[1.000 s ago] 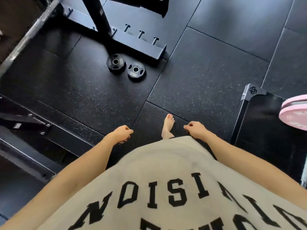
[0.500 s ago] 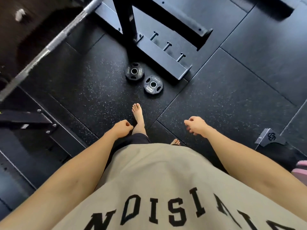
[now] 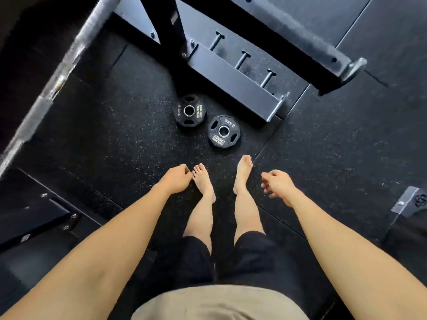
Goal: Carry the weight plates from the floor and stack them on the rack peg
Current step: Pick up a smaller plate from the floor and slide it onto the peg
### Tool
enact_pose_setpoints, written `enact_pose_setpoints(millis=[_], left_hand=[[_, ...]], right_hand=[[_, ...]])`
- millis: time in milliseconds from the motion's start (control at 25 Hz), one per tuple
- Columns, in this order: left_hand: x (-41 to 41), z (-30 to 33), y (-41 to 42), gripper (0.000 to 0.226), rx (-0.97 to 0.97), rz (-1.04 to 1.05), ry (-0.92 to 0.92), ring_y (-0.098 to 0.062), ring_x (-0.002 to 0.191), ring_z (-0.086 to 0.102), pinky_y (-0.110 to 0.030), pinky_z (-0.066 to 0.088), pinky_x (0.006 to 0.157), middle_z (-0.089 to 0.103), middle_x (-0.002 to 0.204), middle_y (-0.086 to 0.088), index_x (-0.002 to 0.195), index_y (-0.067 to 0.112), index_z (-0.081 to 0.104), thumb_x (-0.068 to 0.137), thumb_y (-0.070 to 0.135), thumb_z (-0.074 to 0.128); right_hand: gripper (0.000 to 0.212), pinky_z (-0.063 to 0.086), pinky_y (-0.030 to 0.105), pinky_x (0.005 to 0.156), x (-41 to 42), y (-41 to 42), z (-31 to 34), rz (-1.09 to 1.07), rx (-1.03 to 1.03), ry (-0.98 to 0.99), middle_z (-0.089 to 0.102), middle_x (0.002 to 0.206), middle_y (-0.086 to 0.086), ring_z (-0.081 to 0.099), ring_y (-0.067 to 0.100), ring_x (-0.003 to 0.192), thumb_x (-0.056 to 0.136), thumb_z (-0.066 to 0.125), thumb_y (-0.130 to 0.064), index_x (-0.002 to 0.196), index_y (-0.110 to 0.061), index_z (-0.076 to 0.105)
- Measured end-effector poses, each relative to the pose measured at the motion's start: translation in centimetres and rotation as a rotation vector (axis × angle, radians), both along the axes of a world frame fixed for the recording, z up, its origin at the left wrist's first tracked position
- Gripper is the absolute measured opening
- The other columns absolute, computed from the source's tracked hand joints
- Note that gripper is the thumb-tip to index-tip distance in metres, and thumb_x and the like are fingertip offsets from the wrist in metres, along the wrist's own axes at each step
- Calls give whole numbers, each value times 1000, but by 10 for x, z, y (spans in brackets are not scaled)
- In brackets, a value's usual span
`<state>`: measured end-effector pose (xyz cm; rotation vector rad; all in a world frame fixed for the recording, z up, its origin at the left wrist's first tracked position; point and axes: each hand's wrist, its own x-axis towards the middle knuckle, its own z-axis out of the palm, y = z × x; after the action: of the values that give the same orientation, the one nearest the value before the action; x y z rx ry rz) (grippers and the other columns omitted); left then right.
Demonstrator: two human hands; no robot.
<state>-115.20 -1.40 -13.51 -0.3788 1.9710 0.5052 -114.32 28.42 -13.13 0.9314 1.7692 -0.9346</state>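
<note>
Black round rubber weight plates (image 3: 224, 131) flat on floor (image 3: 115, 139), ahead of both hands; right hand (image 3: 278, 184) nearer, loosely curled, empty; left hand (image 3: 176, 179) likewise empty.

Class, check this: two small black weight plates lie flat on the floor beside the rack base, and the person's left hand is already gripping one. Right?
Not quite. The head view shows the left hand holding nothing, apart from both weight plates, which do lie flat on the floor beside the rack base.
</note>
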Motion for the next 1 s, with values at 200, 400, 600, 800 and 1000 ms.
enact_pose_setpoints(millis=[200,400,600,800,1000], left_hand=[[-67,-153,-3,26,-83,81,33,-27,103,58,-37,45,84,63,116,-10,114,15,57,100,32,44],[-115,-314,10,22,-128,82,112,-28,97,58,-39,46,82,63,112,-12,104,17,53,99,36,41],[-168,-438,43,33,-130,51,307,-36,112,54,-42,43,83,57,125,-15,126,12,48,101,31,42],[-183,-499,60,42,-218,-246,424,-33,117,49,-43,43,75,47,126,-11,128,11,41,98,39,51],[-188,-512,65,29,-153,-288,473,-36,110,51,-37,40,76,48,123,-15,120,6,42,96,15,55]], right_hand=[[21,42,28,50,-43,-14,-156,-54,14,-76,66,78,8,56,18,62,97,53,-34,101,-14,58],[31,51,30,59,-77,-20,-321,-105,83,-56,67,91,9,63,19,73,99,51,-37,111,-9,59],[30,56,50,85,-105,-37,-445,-15,127,31,64,80,8,65,27,79,96,50,-36,86,-10,60],[60,56,49,87,-116,-48,-516,-15,142,15,66,105,12,68,33,94,79,54,-55,112,-5,55],[45,49,46,95,-121,-57,-522,90,296,18,62,120,15,63,36,106,95,53,-38,124,-4,46]])
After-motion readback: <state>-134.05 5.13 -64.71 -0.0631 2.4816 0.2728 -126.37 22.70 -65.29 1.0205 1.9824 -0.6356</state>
